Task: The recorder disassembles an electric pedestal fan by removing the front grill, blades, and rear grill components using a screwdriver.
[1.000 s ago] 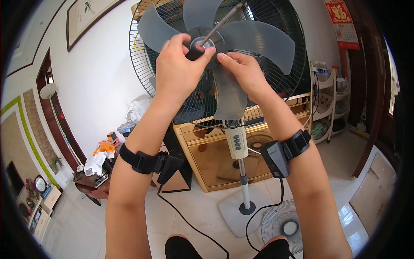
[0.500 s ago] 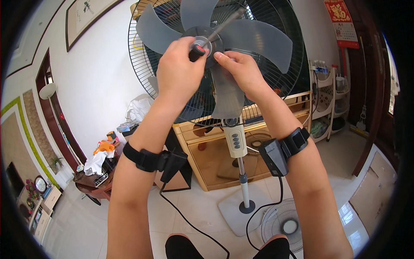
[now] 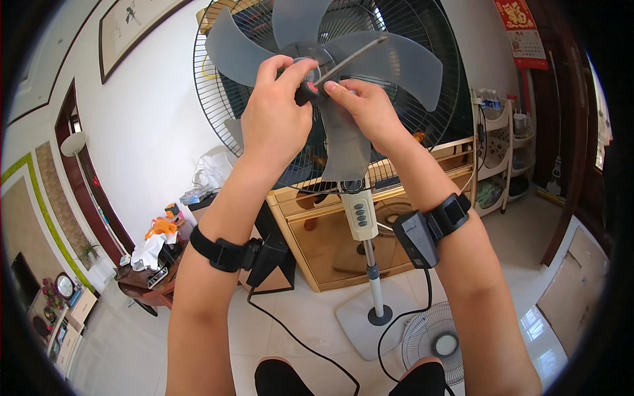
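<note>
My left hand (image 3: 274,112) is at the hub of a grey-bladed standing fan, with its index and middle fingers bent over the hub's front knob (image 3: 315,68). A screwdriver (image 3: 350,63) lies in the crook of its thumb. The dark handle with a red end is nearest the palm, and the thin metal shaft slants up to the right across the blades. My right hand (image 3: 370,112) is closed at the root of the lower fan blade (image 3: 345,142), its thumb tip beside the shaft. Its other fingertips are partly hidden.
The rear wire guard (image 3: 218,99) surrounds the blades. Below are the fan's control box (image 3: 360,214) and square base (image 3: 363,330). A loose front grille (image 3: 416,336) lies on the floor. Behind stands a wood-framed glass cabinet (image 3: 317,264); a white rack (image 3: 495,152) is right, a cluttered table (image 3: 142,284) left.
The screwdriver has shifted slightly down and right, its shaft tilting lower. My left index and middle fingers have lifted and spread over the hub. My right hand has barely moved.
</note>
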`<move>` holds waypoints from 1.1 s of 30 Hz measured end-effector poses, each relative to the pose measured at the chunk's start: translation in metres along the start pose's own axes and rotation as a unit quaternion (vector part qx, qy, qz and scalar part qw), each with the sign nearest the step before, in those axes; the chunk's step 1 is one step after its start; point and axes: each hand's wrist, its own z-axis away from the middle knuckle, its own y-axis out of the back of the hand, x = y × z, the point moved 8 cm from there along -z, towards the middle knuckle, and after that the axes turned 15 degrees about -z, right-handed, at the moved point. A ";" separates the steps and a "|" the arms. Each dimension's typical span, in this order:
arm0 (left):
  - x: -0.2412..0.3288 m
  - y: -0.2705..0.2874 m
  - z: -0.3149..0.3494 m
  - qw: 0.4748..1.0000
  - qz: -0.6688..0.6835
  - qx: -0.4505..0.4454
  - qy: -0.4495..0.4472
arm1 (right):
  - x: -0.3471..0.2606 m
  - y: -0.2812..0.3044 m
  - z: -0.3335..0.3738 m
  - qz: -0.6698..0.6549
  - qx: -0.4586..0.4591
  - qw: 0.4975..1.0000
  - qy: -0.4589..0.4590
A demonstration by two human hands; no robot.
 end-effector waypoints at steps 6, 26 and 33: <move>-0.021 -0.007 0.000 0.986 0.016 -0.061 0.157 | -0.003 0.002 0.003 0.024 0.006 1.000 0.001; -0.001 0.008 0.000 0.994 0.091 0.031 0.051 | -0.003 0.001 0.004 -0.016 -0.006 1.000 -0.013; -0.014 -0.014 -0.002 0.980 -0.016 -0.117 0.157 | -0.002 0.003 0.004 -0.010 -0.008 1.000 -0.011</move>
